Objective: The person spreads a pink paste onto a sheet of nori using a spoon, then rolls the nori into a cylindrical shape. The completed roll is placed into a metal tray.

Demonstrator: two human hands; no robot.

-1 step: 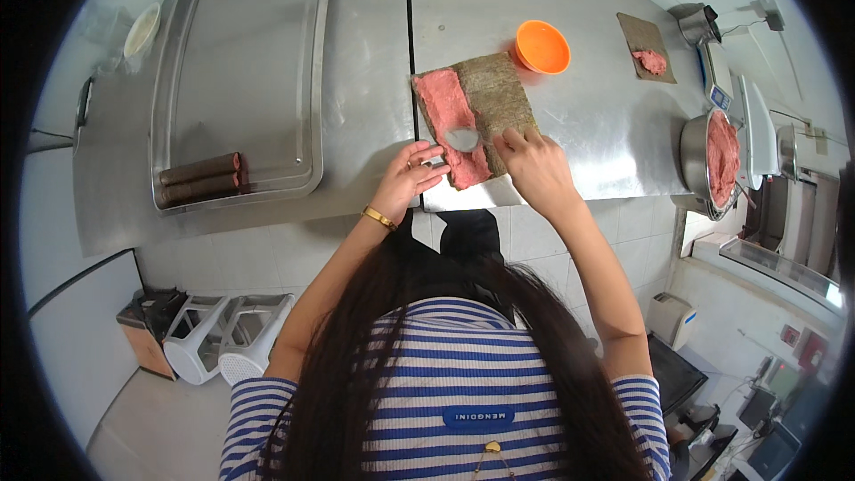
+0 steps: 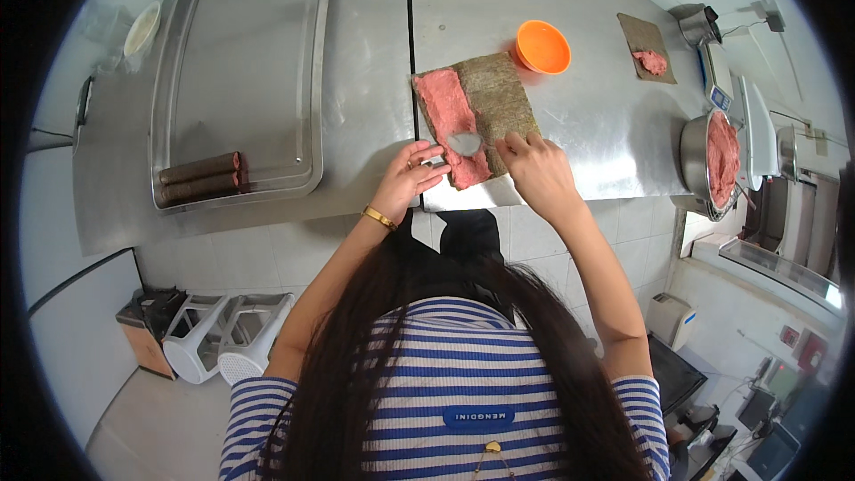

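Note:
A brown-green seaweed sheet (image 2: 500, 93) lies at the near edge of the metal table, with a band of pink minced meat (image 2: 448, 102) spread along its left side. My right hand (image 2: 539, 171) is closed on the handle of a spoon, whose bowl (image 2: 464, 143) rests on the lower part of the meat. Beside the sheet's lower left edge is my left hand (image 2: 408, 180), open, its fingertips close to the meat; whether they touch it I cannot tell. An orange bowl (image 2: 542, 46) stands just beyond the sheet's upper right corner.
On the left, a large metal tray (image 2: 313, 80) holds filled seaweed rolls (image 2: 200, 180). Far right lies another seaweed sheet (image 2: 634, 33) with a lump of meat (image 2: 651, 61). A steel bowl (image 2: 695, 160) of minced meat stands at the right edge, near a scale (image 2: 717, 80).
The spoon's bowl has shifted very slightly right and down on the meat, together with my right hand. My left hand stays where it was.

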